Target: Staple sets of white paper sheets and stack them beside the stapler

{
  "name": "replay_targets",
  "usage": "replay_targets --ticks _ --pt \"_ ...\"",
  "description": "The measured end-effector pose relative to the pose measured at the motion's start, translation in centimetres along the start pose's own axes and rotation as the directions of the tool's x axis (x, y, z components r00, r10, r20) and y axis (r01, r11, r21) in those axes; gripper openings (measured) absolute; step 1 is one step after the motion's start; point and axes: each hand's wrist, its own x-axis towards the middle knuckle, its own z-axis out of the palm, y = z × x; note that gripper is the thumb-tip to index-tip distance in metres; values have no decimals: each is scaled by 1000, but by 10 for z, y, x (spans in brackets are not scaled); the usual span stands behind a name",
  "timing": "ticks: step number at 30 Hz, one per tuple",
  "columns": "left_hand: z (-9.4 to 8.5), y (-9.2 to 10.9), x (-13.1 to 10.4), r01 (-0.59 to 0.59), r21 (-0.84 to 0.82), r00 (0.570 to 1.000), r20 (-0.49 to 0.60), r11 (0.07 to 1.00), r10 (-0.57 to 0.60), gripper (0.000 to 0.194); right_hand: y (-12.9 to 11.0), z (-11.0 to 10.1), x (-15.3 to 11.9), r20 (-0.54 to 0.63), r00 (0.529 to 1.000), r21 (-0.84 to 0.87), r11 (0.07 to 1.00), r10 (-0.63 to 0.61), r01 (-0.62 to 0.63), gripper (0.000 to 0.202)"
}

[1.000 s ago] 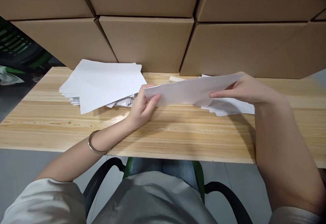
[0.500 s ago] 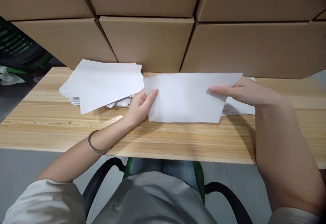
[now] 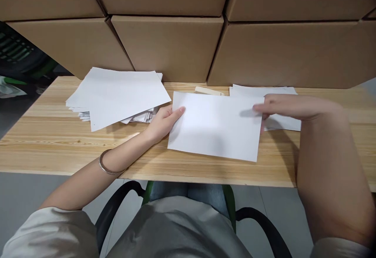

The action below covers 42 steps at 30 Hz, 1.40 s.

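A white sheet of paper [image 3: 216, 127] is held by its two short sides above the wooden table. My left hand [image 3: 166, 123] pinches its left edge, thumb on top, fingers mostly hidden behind. At the right edge my right hand [image 3: 276, 107] grips the sheet with the thumb on the front. A messy pile of white paper [image 3: 123, 93] lies to the left, beside my left hand. A smaller stack of white sheets [image 3: 282, 123] rests on the table behind and under my right hand.
Stacked cardboard boxes [image 3: 170, 46] form a wall along the back of the wooden table [image 3: 73, 148]. A small cream-coloured bar [image 3: 208, 91] lies behind the held sheet. Chair armrests [image 3: 117, 203] flank my body below the table edge.
The held sheet has tilted to show more of its face, its lower edge nearer me. My right hand has shifted its grip to the right edge, uncovering the bar and more of the right stack.
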Motion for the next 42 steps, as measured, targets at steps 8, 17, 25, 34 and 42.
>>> replay_targets --ticks 8,17,25,34,42 --pt "3 7 -2 387 14 893 243 922 -379 33 -23 7 38 -408 897 -56 986 -169 160 41" --pt "1 11 2 369 36 885 290 929 -363 24 -70 60 99 -323 905 -527 847 -275 70 24" --pt "-3 17 6 406 77 864 292 911 -410 20 -63 62 90 -294 878 -379 889 -378 256 32" --pt "-10 23 8 364 182 859 313 913 -405 23 -62 73 97 -304 767 -242 825 -564 511 42" --pt "-12 28 13 365 294 835 318 884 -450 23 -69 79 93 -305 778 -310 829 -550 465 61"
